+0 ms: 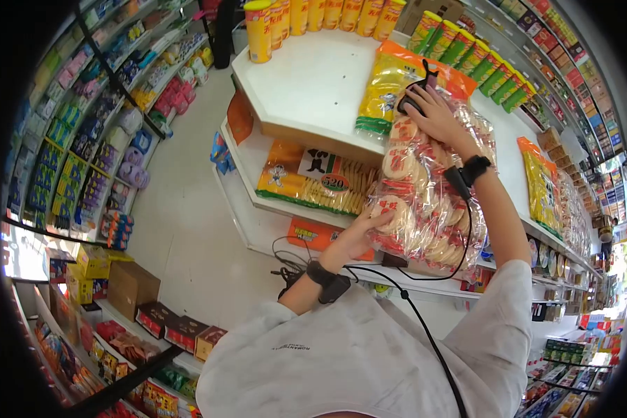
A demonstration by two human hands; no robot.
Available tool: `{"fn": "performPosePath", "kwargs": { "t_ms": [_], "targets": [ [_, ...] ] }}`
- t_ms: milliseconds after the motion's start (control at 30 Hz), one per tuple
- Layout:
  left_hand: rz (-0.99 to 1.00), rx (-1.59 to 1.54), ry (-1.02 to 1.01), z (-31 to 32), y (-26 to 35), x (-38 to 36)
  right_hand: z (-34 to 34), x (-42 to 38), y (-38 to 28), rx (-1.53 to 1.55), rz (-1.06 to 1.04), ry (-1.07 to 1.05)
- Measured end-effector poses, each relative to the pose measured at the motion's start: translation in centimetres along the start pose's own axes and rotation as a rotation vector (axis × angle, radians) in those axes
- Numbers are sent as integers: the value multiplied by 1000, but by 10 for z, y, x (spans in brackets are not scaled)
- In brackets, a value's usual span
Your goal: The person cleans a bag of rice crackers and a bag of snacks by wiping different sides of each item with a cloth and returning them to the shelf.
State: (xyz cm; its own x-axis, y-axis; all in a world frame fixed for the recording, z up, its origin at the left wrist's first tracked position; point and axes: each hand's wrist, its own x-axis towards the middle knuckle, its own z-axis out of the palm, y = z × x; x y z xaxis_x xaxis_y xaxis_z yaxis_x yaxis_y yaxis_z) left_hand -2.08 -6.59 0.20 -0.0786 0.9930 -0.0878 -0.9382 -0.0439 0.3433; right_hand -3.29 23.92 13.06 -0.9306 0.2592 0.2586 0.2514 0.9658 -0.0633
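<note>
A large clear bag of individually wrapped rice crackers (425, 198) leans over the front edge of the white display shelf, its yellow and orange printed end (383, 80) lying on the top. My left hand (355, 235) grips the bag's lower left side, thumb over the front and the other fingers hidden. Higher up, my right hand (435, 117) lies across the bag with fingers stretched out. A small black object with a strap (412, 103) is at its fingertips; I cannot tell what it is. Left of the bag, another cracker bag marked 520 (320, 177) lies on the lower tier.
Yellow canisters (259, 35) line the top's back edge, with green canisters (477, 63) to the right. Another cracker bag (540, 184) lies further right. Black cables (425, 320) run from my wrists over my shirt. Stocked shelves (83, 153) and a cardboard box (132, 285) stand left.
</note>
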Motion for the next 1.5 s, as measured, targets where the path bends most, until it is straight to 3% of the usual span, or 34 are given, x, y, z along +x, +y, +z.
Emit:
{"fn": "performPosePath", "kwargs": {
  "t_ms": [133, 300, 400, 467, 567, 733, 833, 933, 1067, 1200, 1300, 1400, 1433, 1467, 1500],
  "targets": [
    [32, 28, -26, 2, 0, -1, 6, 9, 26, 7, -68, 124],
    [-11, 42, 6, -1, 2, -4, -25, -32, 87, -17, 269, 87],
    [-48, 34, -15, -5, 3, -4, -33, -71, 121, 92, 346, 103],
    [-54, 32, -4, -6, 4, -3, -29, -99, 121, 40, 280, 143],
    [-34, 48, 39, -1, 5, -3, -38, -141, 58, 34, 224, 140],
    [-88, 67, 46, 15, 14, -5, -73, -209, -101, -42, 168, 84],
    [-116, 112, 42, 11, 13, -2, -73, -230, -121, -46, 236, 64],
    [-114, 115, 74, 17, 14, -3, -70, -231, -100, -106, 256, 104],
    [-122, 100, 45, 22, 17, -8, -62, -191, -20, -156, 297, 171],
    [-129, 77, 27, 5, 12, -5, -38, -141, 94, 97, 428, 48],
    [-110, 79, 15, 4, 11, -6, -36, -119, 136, 273, 482, 3],
    [-72, 49, -14, 19, 11, -8, -52, -107, 138, 525, 594, -54],
    [-73, 40, -33, 20, 12, -9, -20, -109, 192, 623, 652, -31],
    [-80, 34, -49, 19, 12, -10, -21, -112, 200, 633, 621, -58],
    [-81, 28, -66, 11, 9, -4, -14, -119, 214, 833, 546, -91]
  ]
}}
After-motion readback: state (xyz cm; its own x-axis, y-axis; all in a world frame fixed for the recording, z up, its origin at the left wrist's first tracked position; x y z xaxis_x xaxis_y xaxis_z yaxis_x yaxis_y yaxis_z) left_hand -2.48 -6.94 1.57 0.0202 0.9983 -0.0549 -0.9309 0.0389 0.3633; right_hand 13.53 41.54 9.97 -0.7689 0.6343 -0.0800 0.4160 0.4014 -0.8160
